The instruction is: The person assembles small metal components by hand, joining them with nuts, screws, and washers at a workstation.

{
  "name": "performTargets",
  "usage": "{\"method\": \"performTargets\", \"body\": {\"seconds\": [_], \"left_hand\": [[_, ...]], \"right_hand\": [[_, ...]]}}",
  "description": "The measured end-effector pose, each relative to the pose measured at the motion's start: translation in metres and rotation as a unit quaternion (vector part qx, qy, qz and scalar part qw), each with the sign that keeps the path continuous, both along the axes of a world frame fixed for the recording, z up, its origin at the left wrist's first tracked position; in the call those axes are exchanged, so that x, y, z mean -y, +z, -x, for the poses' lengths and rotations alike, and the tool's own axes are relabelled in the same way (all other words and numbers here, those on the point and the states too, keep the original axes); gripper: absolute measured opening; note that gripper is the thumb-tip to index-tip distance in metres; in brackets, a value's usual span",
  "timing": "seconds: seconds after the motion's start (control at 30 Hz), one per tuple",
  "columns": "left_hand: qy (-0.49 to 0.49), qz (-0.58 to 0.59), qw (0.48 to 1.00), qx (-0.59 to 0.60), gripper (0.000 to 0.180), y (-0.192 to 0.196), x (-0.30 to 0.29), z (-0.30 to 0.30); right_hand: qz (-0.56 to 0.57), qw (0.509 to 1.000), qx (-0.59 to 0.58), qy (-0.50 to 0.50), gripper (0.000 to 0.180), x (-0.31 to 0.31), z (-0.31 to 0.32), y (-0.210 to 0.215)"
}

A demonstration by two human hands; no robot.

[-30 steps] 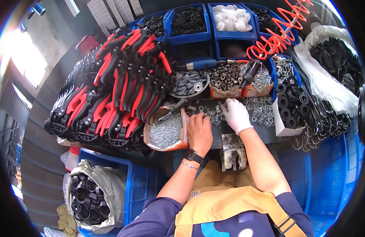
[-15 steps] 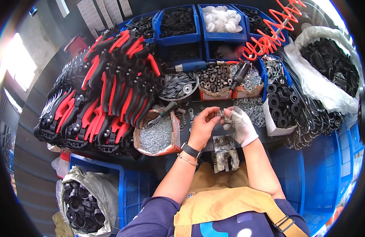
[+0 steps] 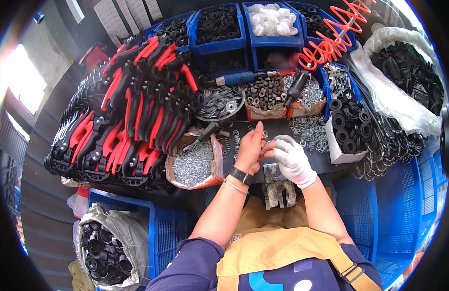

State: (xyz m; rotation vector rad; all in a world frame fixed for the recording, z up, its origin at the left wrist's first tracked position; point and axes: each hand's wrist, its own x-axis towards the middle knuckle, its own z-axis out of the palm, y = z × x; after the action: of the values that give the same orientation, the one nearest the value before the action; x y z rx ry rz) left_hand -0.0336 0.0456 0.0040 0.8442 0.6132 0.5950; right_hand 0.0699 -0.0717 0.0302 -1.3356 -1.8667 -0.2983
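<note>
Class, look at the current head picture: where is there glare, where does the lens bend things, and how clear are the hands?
Head view: glare whites out the window, upper left; head view: edges curve toward the dark rim, as on the right-hand blue crate; head view: bare left hand and gloved right hand are clearly lit, but anything between their fingertips is indistinct.

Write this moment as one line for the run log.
Hands: bare left hand close to white-gloved right hand | Held: hidden, cannot tell | Nearby: loose springs, open box of small metal parts
</note>
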Motion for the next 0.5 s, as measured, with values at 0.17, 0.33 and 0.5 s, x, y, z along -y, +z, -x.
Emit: {"method": "performTargets", "body": {"seconds": [0.17, 0.33, 0.5], "left_hand": [[0.035, -0.454, 0.853, -0.255, 0.031, 0.007, -0.009, -0.016], [-0.039, -0.464, 0.885, -0.003, 0.031, -0.002, 0.0, -0.023], [-0.041, -0.252, 0.967, 0.001, 0.026, -0.011, 0.006, -0.027]], "right_hand": [[0.089, 0.912, -0.359, -0.179, 0.021, -0.007, -0.018, -0.023], [0.118, 0.679, -0.722, -0.056, 0.023, -0.01, -0.033, -0.031], [0.116, 0.639, -0.76, -0.035, 0.023, -0.005, -0.032, -0.033]]}}
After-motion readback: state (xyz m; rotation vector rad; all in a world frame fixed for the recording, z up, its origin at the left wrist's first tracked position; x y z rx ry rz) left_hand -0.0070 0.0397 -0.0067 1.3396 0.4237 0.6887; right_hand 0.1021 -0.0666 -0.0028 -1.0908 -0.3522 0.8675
